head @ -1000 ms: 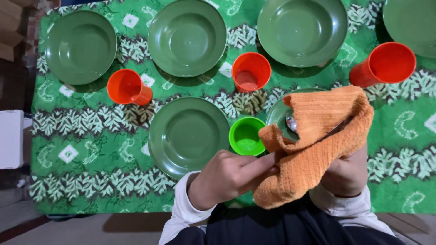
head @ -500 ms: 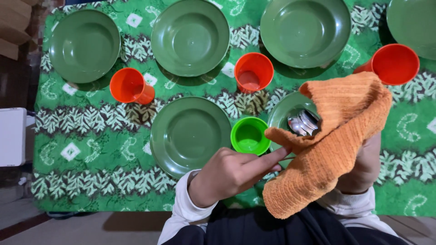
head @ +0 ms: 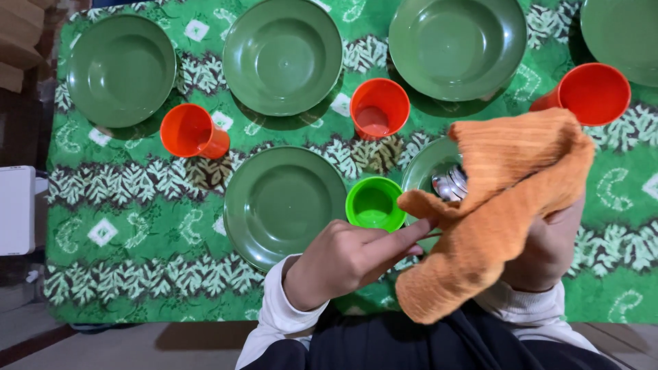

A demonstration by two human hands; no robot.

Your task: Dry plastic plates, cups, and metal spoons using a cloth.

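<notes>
Two hands work over a green patterned cloth (head: 130, 205) laid with dishes. At far left sits a green bowl (head: 122, 70), with an orange cup (head: 186, 131) just below its right edge. Next come a second bowl (head: 282, 56) at the top and a green plate (head: 284, 204) below it, near the table's front edge. The left hand (head: 346, 262) reaches rightward with fingers extended, and its fingertips (head: 421, 226) touch the near corner of an orange towel (head: 504, 205); it pinches the fabric lightly rather than closing fully. A small green cup (head: 373, 203) stands just above this hand, and an orange cup (head: 379, 107) lies farther back. The towel is draped over the right hand (head: 545, 250), which holds it from beneath; how tightly cannot be told. Spoons (head: 449, 183) show under the towel's fold, over a partly covered dish (head: 425, 168). A third bowl (head: 457, 46) and a third orange cup (head: 591, 94) lie beyond.
</notes>
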